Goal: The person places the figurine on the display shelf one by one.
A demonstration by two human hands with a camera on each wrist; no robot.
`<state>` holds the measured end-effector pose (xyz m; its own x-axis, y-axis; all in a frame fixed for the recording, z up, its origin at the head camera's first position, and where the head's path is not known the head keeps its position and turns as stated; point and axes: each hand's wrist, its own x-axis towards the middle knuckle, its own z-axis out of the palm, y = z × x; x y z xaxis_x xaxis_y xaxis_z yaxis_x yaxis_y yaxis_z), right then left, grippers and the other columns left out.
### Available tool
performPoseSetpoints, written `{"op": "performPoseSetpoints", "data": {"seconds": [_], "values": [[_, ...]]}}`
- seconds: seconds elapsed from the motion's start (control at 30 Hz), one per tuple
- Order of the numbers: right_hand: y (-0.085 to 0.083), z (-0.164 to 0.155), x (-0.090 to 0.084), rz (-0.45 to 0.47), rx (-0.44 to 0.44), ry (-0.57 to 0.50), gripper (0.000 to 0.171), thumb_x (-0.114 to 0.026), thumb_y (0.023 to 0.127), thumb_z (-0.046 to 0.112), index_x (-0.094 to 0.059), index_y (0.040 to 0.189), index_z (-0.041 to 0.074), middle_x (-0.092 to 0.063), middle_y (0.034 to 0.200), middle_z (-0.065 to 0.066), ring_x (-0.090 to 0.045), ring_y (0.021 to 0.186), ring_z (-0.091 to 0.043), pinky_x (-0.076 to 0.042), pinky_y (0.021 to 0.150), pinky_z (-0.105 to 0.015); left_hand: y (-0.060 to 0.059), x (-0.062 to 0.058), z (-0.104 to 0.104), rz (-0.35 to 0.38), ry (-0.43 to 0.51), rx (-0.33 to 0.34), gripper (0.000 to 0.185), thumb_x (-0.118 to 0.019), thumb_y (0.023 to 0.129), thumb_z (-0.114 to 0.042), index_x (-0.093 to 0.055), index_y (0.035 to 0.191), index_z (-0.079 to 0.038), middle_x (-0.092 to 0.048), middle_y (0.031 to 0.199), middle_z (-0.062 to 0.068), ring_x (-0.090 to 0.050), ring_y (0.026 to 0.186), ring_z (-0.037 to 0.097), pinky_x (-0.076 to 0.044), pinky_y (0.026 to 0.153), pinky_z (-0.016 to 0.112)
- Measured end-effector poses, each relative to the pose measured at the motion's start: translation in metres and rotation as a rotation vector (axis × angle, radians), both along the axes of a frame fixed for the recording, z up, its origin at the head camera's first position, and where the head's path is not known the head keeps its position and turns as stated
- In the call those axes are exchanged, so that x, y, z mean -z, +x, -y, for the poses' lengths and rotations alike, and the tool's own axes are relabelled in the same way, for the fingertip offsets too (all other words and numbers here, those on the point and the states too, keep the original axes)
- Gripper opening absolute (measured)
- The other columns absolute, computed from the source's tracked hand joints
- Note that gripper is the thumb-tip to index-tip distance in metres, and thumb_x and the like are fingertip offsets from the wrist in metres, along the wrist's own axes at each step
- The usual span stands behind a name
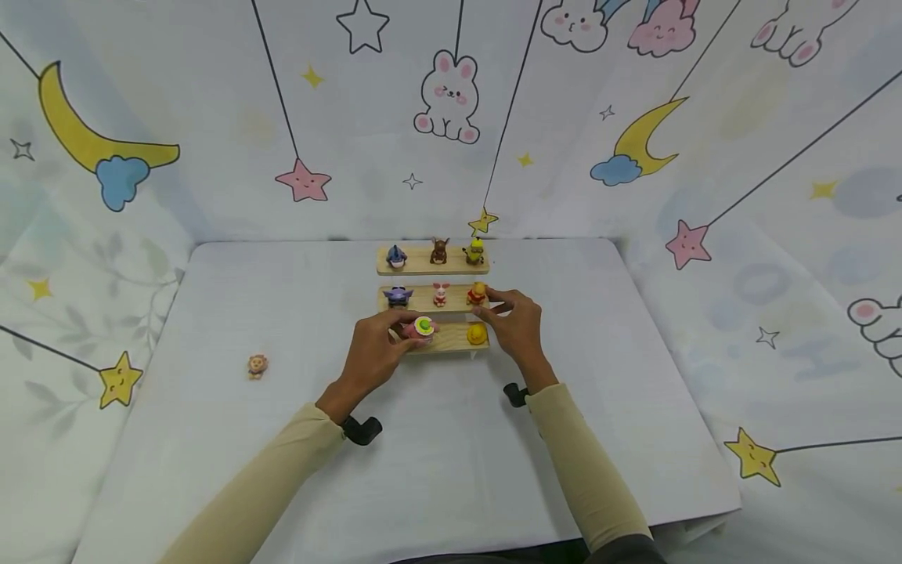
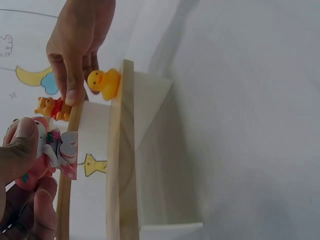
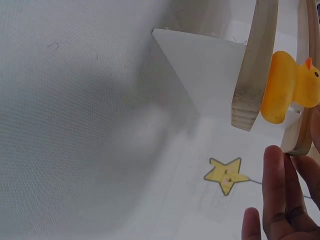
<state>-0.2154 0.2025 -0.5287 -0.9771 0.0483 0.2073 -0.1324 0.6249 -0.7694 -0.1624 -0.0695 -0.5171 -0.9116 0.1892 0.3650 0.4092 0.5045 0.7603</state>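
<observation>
One lion toy point(image 1: 257, 366) lies alone at the left of the table point(image 1: 282, 439). The left hand point(image 1: 373, 352) grasps a pink figure point(image 1: 421, 329) over the lowest of three wooden shelves point(image 1: 451, 338) — a stepped rack. Seven more figures stand there: three on top, three on the middle step, one duck point(image 1: 477, 334) in front. The right hand point(image 1: 517, 325), fingers straight, touches the middle shelf's end beside the bear point(image 1: 478, 294). The table is white; printed cloth with moons, stars and rabbits surrounds it.
</observation>
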Motion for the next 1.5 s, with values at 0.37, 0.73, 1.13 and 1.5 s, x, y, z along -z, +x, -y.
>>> {"op": "performPoseSetpoints", "data": {"seconds": [0.37, 0.73, 1.13, 1.5], "values": [[-0.001, 0.000, 0.002, 0.016, 0.016, 0.003, 0.052, -0.088, 0.087, 0.034, -0.076, 0.134, 0.015, -0.077, 0.118, -0.008, -0.076, 0.099, -0.027, -0.062, 0.087, -0.045, -0.006, 0.015, -0.026, -0.007, -0.017, -0.029, 0.043, -0.091, 0.086, -0.016, -0.077, 0.126, -0.010, -0.079, 0.107, 0.007, -0.071, 0.090, 0.016, -0.055, 0.071, 0.027], [-0.002, -0.001, 0.003, 0.002, 0.012, 0.001, 0.051, -0.089, 0.087, 0.035, -0.076, 0.133, 0.016, -0.077, 0.115, -0.008, -0.076, 0.098, -0.027, -0.061, 0.088, -0.045, -0.006, 0.024, -0.038, -0.066, -0.062, -0.069, 0.045, -0.091, 0.085, -0.016, -0.076, 0.126, -0.006, -0.080, 0.111, 0.012, -0.073, 0.093, 0.023, -0.059, 0.081, 0.041], [-0.002, 0.000, 0.002, 0.004, 0.011, -0.005, 0.050, -0.089, 0.087, 0.033, -0.076, 0.133, 0.016, -0.077, 0.115, -0.008, -0.076, 0.098, -0.027, -0.062, 0.085, -0.045, -0.005, 0.031, -0.038, -0.073, -0.068, -0.079, 0.050, -0.089, 0.086, -0.023, -0.074, 0.132, -0.011, -0.078, 0.120, 0.010, -0.073, 0.102, 0.024, -0.060, 0.088, 0.044], [-0.002, 0.000, 0.002, 0.010, 0.013, -0.001, 0.052, -0.089, 0.087, 0.034, -0.076, 0.134, 0.016, -0.077, 0.116, -0.009, -0.076, 0.098, -0.028, -0.062, 0.087, -0.045, 0.002, 0.027, -0.023, -0.115, -0.112, -0.100, 0.055, -0.092, 0.083, -0.027, -0.074, 0.133, -0.012, -0.078, 0.108, 0.009, -0.071, 0.086, 0.020, -0.059, 0.074, 0.038]]}}
